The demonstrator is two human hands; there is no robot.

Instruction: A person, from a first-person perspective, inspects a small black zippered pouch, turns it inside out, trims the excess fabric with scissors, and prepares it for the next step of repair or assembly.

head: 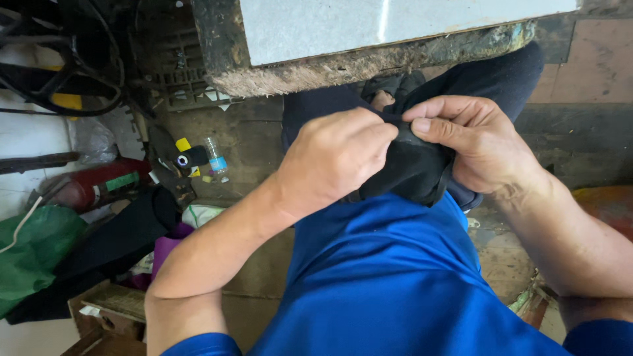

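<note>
Across the top of the frame runs the counter [395, 26]. Below it, at centre, a black cloth piece [412, 168] lies over the blue-shirted lap. Both hands pinch its upper edge: left hand [333, 158], right hand [478, 142]. Keeping the 2 grips close should hold the edge taut.

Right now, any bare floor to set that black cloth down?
Bare wooden floor shows between the small plastic bottle and the knee, and right of the right hand under the table edge. The left side is crowded: red cylinder, green bag, dark clothing. Both hands pinch the black cloth.
</note>
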